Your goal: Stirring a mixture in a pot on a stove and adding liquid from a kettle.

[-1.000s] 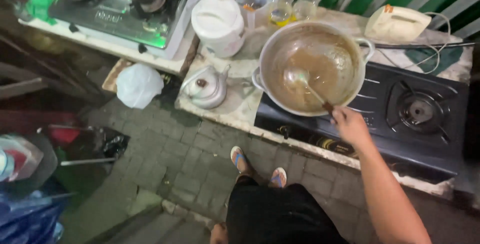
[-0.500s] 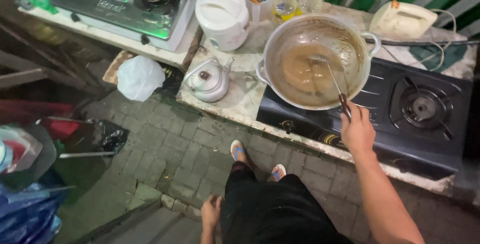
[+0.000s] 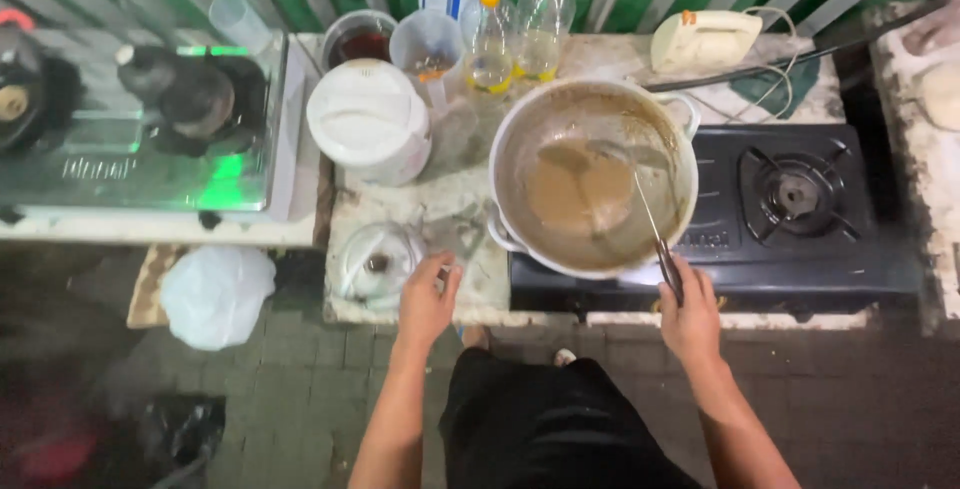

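A large metal pot [image 3: 520,139] with brown liquid sits on the left burner of a black gas stove [image 3: 800,239]. A long ladle [image 3: 645,209] leans in the pot, and my right hand [image 3: 688,314] grips its dark handle at the near rim. My left hand [image 3: 428,299] rests on the stone counter's [image 3: 440,199] near edge, right of a glass pot lid [image 3: 375,261], with fingers loosely apart and nothing in it.
A white lidded bucket [image 3: 368,132], plastic jugs, two oil bottles [image 3: 518,34] and a white hand mixer [image 3: 705,41] stand behind the pot. A second glass-top stove [image 3: 130,164] is on the left. A white plastic bag [image 3: 215,294] lies on the paved floor.
My left hand has come up from beside my hip to the counter edge near the glass lid. My right hand keeps the ladle and has drawn back toward the pot's near rim.
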